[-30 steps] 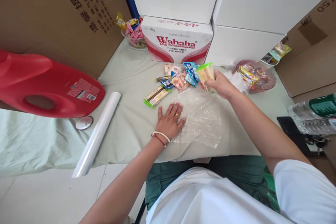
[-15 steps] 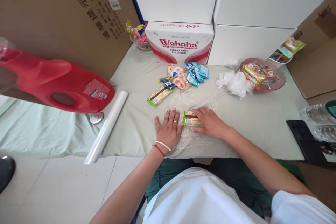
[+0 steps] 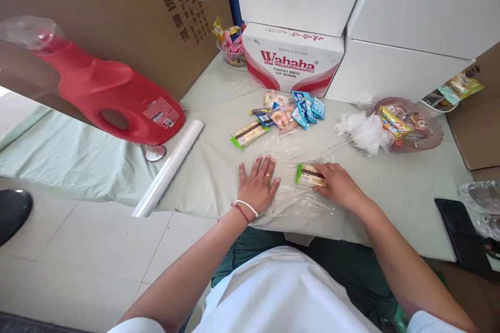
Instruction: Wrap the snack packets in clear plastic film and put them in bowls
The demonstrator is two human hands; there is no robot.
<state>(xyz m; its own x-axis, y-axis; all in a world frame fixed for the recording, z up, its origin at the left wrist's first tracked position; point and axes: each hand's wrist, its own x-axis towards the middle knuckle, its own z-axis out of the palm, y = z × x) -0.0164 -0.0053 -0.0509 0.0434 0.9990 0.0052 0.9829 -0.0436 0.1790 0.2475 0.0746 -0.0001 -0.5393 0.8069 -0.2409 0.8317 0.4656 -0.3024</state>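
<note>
My left hand (image 3: pixel 258 185) lies flat with fingers spread on the left edge of a clear plastic sheet (image 3: pixel 297 203) on the pale green table cover. My right hand (image 3: pixel 339 185) rests on a green-ended snack bar (image 3: pixel 308 175), pressing it onto the middle of the sheet. Beyond the sheet lies a small pile of snack packets (image 3: pixel 291 112), and a second green-ended bar (image 3: pixel 248 135) sits to its left.
A roll of clear film (image 3: pixel 169 168) lies at left beside a red detergent jug (image 3: pixel 113 99) and a round metal lid (image 3: pixel 155 153). A Wahaha carton (image 3: pixel 291 62) and white boxes stand behind. A crumpled white bag (image 3: pixel 361 130), pink snack bowl (image 3: pixel 414 127) and black phone (image 3: pixel 461 231) are at right.
My right hand brought the snack bar from the pile down onto the plastic sheet, then slid it a little to the right. My left hand stayed flat on the sheet.
</note>
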